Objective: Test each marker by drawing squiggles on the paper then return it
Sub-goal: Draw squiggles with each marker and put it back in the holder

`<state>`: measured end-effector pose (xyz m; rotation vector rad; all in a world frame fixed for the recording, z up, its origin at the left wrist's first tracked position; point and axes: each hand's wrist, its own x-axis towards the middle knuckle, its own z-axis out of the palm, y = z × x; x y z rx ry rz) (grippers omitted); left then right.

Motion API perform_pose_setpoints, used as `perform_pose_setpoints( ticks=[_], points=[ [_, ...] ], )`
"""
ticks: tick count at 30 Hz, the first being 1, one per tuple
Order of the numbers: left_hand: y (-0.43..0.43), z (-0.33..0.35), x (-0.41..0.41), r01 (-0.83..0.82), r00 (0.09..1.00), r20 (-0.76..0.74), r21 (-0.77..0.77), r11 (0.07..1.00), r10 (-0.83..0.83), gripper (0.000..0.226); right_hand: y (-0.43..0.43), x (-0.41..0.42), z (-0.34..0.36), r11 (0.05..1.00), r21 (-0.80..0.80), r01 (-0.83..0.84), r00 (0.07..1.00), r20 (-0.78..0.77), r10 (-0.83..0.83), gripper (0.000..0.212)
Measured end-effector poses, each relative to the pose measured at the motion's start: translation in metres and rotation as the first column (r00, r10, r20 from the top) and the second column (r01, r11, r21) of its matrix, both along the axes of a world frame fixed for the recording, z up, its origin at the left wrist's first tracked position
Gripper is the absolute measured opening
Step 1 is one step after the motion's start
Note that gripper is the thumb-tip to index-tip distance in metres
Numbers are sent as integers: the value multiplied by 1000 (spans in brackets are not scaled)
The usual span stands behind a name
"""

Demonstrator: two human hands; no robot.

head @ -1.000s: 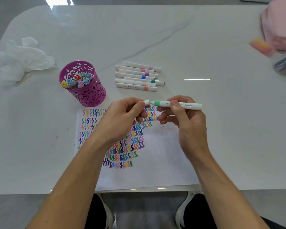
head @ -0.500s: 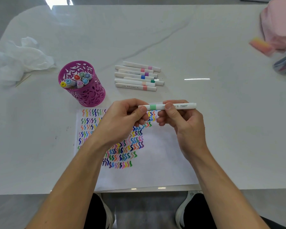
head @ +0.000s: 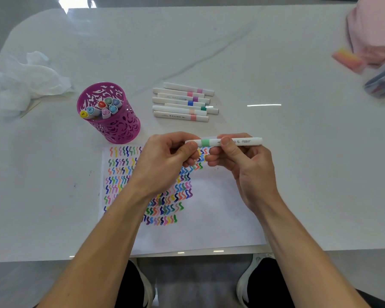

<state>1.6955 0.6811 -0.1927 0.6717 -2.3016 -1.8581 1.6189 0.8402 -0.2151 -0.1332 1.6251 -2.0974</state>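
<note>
Marker [head: 223,142], green-banded, capped, level above paper [head: 213,210]. Left hand [head: 165,163] pinches cap end. Right hand [head: 242,161] pinches barrel beside it.

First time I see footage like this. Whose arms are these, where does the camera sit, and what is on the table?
No robot here: these are a person's bare arms, filmed by one camera worn on the head, looking down. The left hand and right hand together hold a white marker with a green band, level above the paper, which is partly filled with coloured squiggles. On the white table: a purple cup holding markers, a row of markers lying flat beside it, and a crumpled tissue at far left.
</note>
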Motion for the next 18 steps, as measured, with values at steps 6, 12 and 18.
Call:
perform_pose_setpoints(
  ticks=[6, 12, 18],
  points=[
    [-1, -1, 1, 18, 1000, 16, -27, 999, -17, 14, 0, 1, 2, 1000, -16, -15, 1000, 23, 15, 28],
    [-7, 7, 3, 15, 999, -28, -59, 998, -16, 14, -3, 0, 5, 998, 0, -57, 998, -3, 57, 27],
    [-22, 20, 2, -237, 945, -243, -51, 970, 218, 10, -5, 2, 2, 989, 134, -55, 995, -72, 65, 34]
  ],
)
